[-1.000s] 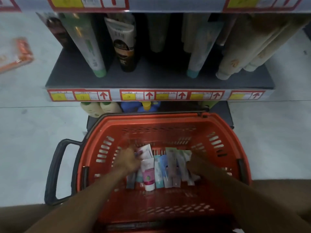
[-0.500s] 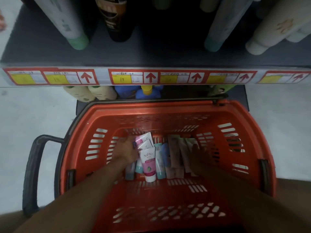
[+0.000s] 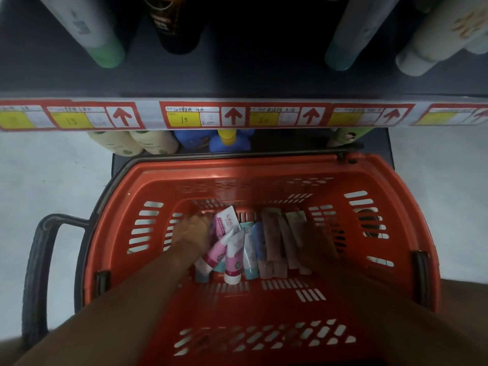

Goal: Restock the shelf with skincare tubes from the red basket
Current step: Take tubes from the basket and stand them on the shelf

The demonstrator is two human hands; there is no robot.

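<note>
A: What can go wrong? The left hand (image 3: 191, 231) has its fingers closed around a pink tube (image 3: 215, 253) in the red basket (image 3: 264, 178).
B: It may drag its neighbours. The right hand (image 3: 315, 240) is dark; I cannot tell its fingers.
A: Any writing?
B: "Softto" on a tube; "15" on the shelf label (image 3: 184, 119).
</note>
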